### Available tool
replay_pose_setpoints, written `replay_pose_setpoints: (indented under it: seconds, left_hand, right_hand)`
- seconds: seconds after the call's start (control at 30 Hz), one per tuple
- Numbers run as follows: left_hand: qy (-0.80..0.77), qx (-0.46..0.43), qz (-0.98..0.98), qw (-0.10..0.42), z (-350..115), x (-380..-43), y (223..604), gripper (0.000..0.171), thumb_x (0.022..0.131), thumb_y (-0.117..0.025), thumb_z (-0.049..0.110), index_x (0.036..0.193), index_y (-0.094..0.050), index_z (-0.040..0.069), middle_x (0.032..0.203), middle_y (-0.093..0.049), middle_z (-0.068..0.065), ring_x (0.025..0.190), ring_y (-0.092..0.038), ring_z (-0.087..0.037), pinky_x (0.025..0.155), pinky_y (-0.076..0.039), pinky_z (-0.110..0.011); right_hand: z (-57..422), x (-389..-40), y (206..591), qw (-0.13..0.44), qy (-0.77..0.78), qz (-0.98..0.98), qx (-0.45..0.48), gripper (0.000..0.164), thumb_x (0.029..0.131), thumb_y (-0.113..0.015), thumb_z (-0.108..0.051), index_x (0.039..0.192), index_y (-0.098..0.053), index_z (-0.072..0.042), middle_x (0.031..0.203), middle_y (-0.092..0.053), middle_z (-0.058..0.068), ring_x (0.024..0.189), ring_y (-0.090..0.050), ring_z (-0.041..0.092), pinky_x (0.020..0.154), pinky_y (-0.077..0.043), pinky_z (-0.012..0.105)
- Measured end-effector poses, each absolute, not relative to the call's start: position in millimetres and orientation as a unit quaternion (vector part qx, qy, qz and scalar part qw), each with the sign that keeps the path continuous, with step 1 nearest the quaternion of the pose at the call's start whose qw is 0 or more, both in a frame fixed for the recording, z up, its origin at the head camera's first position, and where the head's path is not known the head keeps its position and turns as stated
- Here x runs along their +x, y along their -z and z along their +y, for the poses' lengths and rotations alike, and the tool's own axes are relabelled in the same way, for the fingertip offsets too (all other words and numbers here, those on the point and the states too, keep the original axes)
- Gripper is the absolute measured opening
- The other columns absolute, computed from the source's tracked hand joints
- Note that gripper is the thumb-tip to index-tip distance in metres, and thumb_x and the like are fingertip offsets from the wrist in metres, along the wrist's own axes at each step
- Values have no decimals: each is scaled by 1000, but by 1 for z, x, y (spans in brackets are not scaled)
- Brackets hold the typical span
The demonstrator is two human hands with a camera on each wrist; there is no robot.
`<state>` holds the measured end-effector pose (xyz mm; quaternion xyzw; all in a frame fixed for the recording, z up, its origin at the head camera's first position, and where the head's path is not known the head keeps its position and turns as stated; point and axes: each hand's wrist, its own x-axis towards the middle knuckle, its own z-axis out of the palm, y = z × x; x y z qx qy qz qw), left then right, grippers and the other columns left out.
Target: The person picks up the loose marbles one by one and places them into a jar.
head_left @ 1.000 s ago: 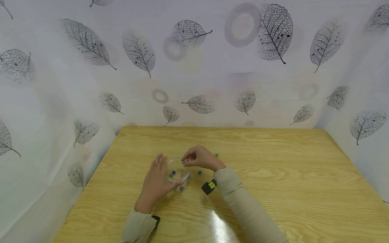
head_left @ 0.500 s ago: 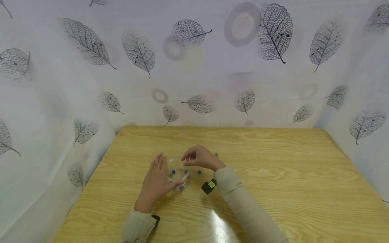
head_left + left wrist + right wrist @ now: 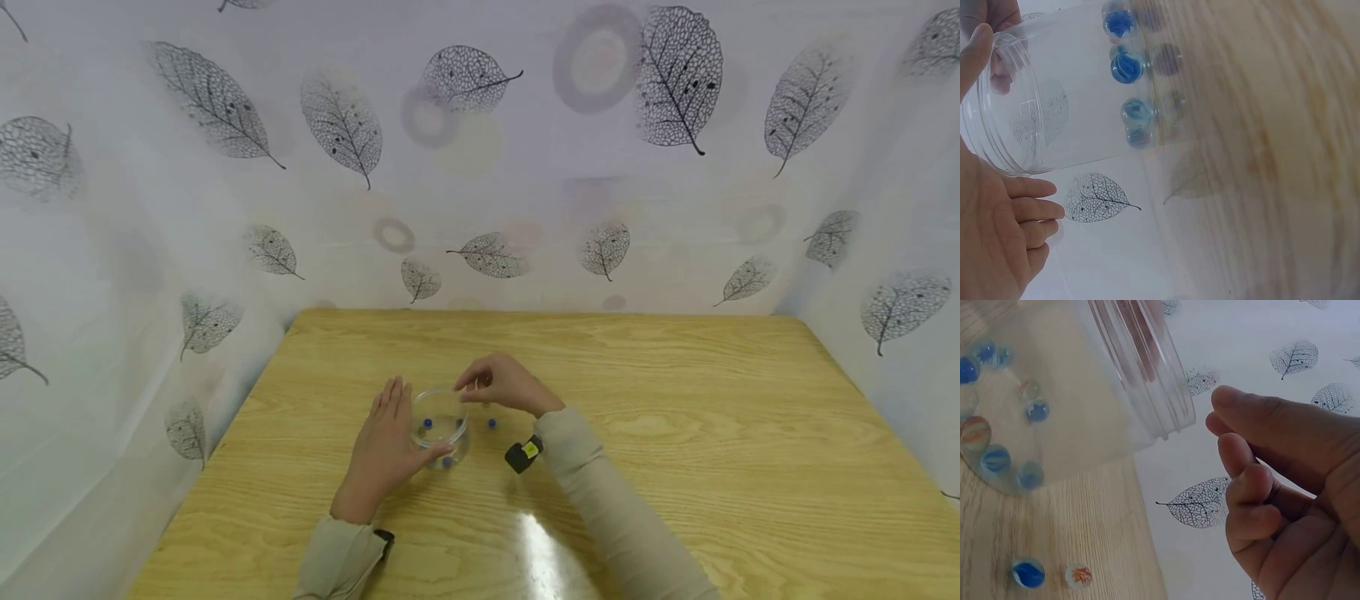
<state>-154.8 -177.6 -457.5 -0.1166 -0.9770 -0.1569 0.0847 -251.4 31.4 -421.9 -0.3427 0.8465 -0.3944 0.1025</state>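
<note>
A clear round jar (image 3: 442,442) stands on the table, its mouth uncovered. Several glass marbles, such as a blue one (image 3: 1127,67), lie on its bottom. My left hand (image 3: 383,454) rests along the jar's left side, fingers straight and thumb across the front near the rim. Just beyond the rim on the right is my right hand (image 3: 1291,506), thumb and forefinger tips near each other, other fingers loosely bent. Nothing shows between them. On the table beside the jar lie a blue marble (image 3: 1028,573) and a white marble with orange streaks (image 3: 1078,575).
The wooden table (image 3: 712,433) reaches to a leaf-patterned sheet (image 3: 525,167) at the back and both sides. A black device with a yellow label (image 3: 523,454) sits at the right wrist.
A marble pinched in the right hand has been let go into the jar. That hand has since shifted slightly right and away from me, its wrist nearly covering a green marble. The left hand stays put.
</note>
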Motion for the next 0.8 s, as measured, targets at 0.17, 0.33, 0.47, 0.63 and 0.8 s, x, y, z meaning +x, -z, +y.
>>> replay_pose_setpoints:
  seconds: [0.17,0.33,0.47,0.63,0.8]
  left_hand:
    - [152,-120,-977,88,-178,-155,457,110,74,-62,68,143,-26,-11,152,-22,-27,144,-18,-37,117,-21,-51]
    - [149,-122,-977,92,-178,-155,457,110,74,-62,67,143,-27,-11,151,-24,-28,144,-19,-37,117,-21,-51]
    - [149,-120,-977,89,-178,-155,457,110,75,-62,67,143,-26,-11,151,-24,-28,144,-19,-37,117,-21,-51]
    - [155,-117,-977,86,-178,-155,458,110,74,-62,67,143,-25,-11,152,-23,-27,144,-18,-37,117,-20,-51]
    - [157,-115,-977,84,-177,-155,458,111,74,-62,67,144,-24,-10,152,-22,-27,144,-17,-37,118,-20,-51]
  right_hand:
    - [39,-253,422,110,398,850,-327,16,84,-70,-19,97,-73,-9,80,-67,1,61,-52,9,53,-45,19]
    - [47,-254,424,122,416,844,-316,20,85,-70,-18,100,-72,-5,81,-69,7,64,-60,31,55,-54,32]
    - [54,-255,426,127,426,841,-308,22,85,-69,-15,102,-71,-1,86,-71,10,70,-62,36,59,-56,38]
    - [62,-255,430,111,413,851,-305,19,84,-70,-15,99,-72,-3,87,-70,5,64,-56,17,57,-49,24]
    - [66,-254,438,111,408,858,-290,14,82,-72,-15,94,-73,-8,82,-67,1,64,-48,8,56,-42,18]
